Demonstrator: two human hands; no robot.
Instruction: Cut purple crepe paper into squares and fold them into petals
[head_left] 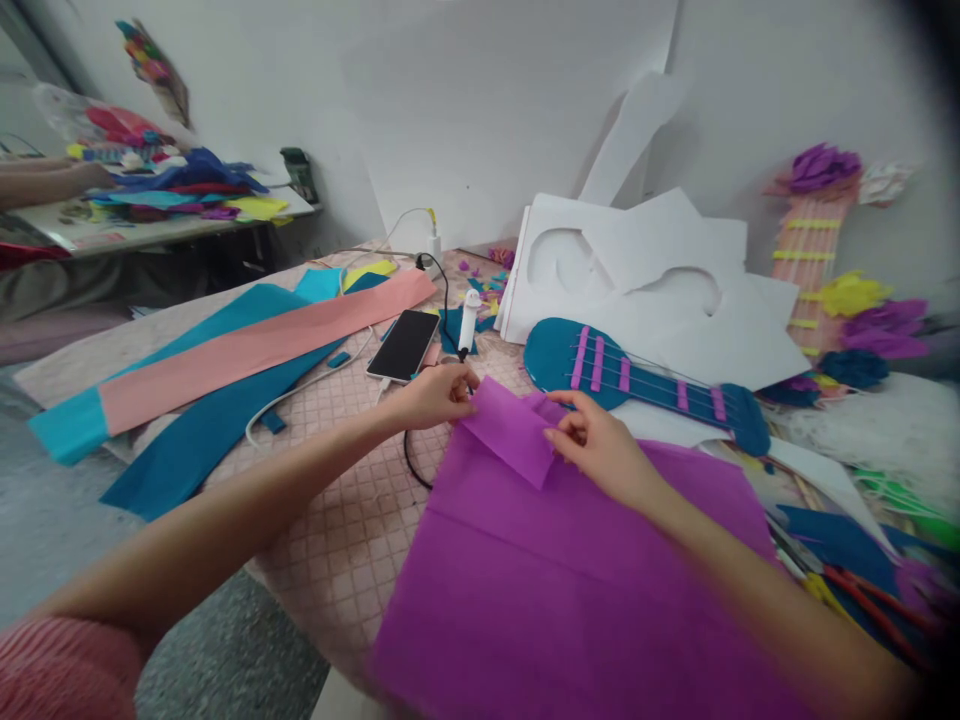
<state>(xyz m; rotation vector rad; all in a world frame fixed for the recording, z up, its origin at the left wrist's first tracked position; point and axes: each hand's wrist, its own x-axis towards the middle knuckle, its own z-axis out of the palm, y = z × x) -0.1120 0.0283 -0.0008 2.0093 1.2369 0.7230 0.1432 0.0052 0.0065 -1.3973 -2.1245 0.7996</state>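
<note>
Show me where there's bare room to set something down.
Bare cloth shows between the left forearm and purple sheet, with a smaller patch between that forearm and the phone. Crowded: right of the sheet, with scissors, and left of the phone, with strips.

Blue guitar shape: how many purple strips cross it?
5 purple strips on the blue guitar shape: three towards its wide rounded end, two towards its narrow end.

- The head view looks from the person's head, forward and down at the table (341,530).
- It faces the wall (262,70) at twelve o'clock.
- The purple sheet (555,600) is close, toward five o'clock.
</note>
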